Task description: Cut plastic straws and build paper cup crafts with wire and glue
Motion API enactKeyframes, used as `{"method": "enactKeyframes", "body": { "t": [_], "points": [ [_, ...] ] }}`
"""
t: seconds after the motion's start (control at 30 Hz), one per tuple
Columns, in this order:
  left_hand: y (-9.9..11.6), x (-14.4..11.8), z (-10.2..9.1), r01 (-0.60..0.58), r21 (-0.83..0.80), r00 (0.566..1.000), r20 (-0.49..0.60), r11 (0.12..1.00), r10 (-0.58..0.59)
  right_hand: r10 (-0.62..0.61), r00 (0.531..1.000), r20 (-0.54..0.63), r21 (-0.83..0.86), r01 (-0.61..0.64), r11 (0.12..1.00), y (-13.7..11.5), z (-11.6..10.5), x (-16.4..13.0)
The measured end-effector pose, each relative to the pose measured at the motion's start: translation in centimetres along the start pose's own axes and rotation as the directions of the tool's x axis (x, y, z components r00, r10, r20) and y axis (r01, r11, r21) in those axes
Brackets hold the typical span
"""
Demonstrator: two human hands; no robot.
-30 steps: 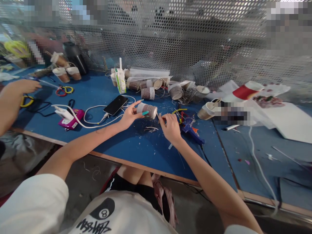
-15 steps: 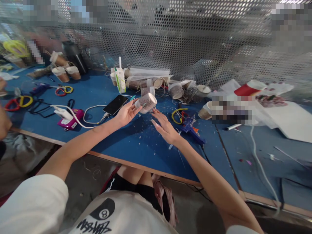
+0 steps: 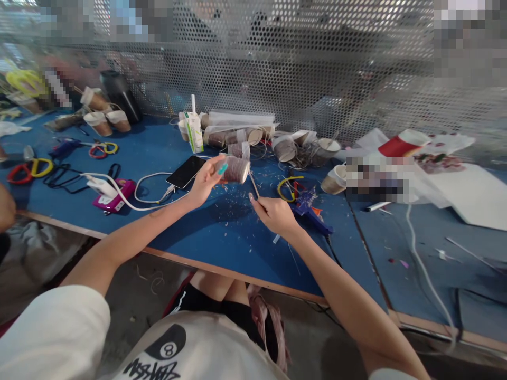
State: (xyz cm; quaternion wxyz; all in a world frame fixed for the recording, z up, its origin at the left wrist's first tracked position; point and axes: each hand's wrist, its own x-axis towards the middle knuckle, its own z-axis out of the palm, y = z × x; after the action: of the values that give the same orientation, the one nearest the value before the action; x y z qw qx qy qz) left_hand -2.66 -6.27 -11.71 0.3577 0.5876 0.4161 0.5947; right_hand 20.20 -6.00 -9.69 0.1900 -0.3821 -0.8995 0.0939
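My left hand (image 3: 206, 180) is closed around a paper cup (image 3: 237, 170) wrapped in brownish cord, held tilted on its side above the table. The cup's pale round end points right. My right hand (image 3: 275, 214) is closed just right of the cup, pinching a thin pale strand (image 3: 254, 183) that runs up from the fingers toward the cup. Whether the strand joins the cup I cannot tell. Right of my right hand lie a blue glue gun (image 3: 312, 211) and yellow-handled scissors (image 3: 285, 189).
Behind the cup stand a drink carton (image 3: 194, 132) and several wrapped cups. A black phone (image 3: 185, 171) on a white cable and a purple power strip (image 3: 114, 195) lie to the left. A perforated metal screen (image 3: 253, 68) closes off the back. Another person's arm (image 3: 6, 208) shows at the left edge.
My right hand has gone from spread fingers near the cup to a closed pinch on the strand, slightly lower and right. The cup has turned more sideways in my left hand.
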Motion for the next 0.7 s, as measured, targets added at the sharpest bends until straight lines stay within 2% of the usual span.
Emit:
{"method": "enactKeyframes", "body": {
  "t": [0.03,0.07,0.1,0.17,0.23,0.3,0.4,0.5,0.63,0.7],
  "points": [
    [-0.1,-0.2,0.0,-0.105,0.162,0.994,0.048,0.981,0.099,-0.001,1.000,-0.027,-0.087,-0.002,0.996,0.0,0.1,0.0],
    [-0.1,-0.5,-0.1,-0.223,0.316,0.974,0.119,0.922,0.194,0.002,0.999,-0.054,-0.156,-0.010,0.988,0.1,0.2,0.0],
    [-0.1,-0.8,0.0,-0.347,0.447,0.936,0.210,0.824,0.281,0.009,0.997,-0.081,-0.205,-0.025,0.978,0.2,0.3,0.1],
    [0.0,-1.2,0.2,-0.565,0.606,0.825,0.407,0.559,0.393,0.040,0.990,-0.138,-0.264,-0.076,0.962,0.5,0.3,0.1],
    [0.1,-1.4,0.6,-0.671,0.664,0.734,0.532,0.329,0.422,0.085,0.980,-0.182,-0.296,-0.137,0.945,0.8,0.3,0.2],
    [0.1,-1.2,1.0,-0.686,0.702,0.705,0.573,0.193,0.418,0.130,0.971,-0.202,-0.310,-0.189,0.932,1.0,0.3,0.3],
    [0.0,-0.5,1.5,-0.648,0.755,0.708,0.550,0.098,0.442,0.187,0.958,-0.218,-0.304,-0.249,0.919,1.0,0.3,0.3],
    [0.2,-0.2,1.7,-0.632,0.772,0.695,0.527,0.065,0.488,0.230,0.941,-0.247,-0.295,-0.299,0.907,1.0,0.1,0.3],
    [1.2,-1.2,2.0,-0.720,0.693,0.595,0.606,0.016,0.528,0.278,0.925,-0.261,-0.298,-0.351,0.888,0.8,-0.3,0.3],
    [1.8,-1.6,2.2,-0.749,0.662,0.559,0.636,-0.004,0.532,0.290,0.925,-0.248,-0.303,-0.358,0.883,0.8,-0.4,0.3]
  ]
}}
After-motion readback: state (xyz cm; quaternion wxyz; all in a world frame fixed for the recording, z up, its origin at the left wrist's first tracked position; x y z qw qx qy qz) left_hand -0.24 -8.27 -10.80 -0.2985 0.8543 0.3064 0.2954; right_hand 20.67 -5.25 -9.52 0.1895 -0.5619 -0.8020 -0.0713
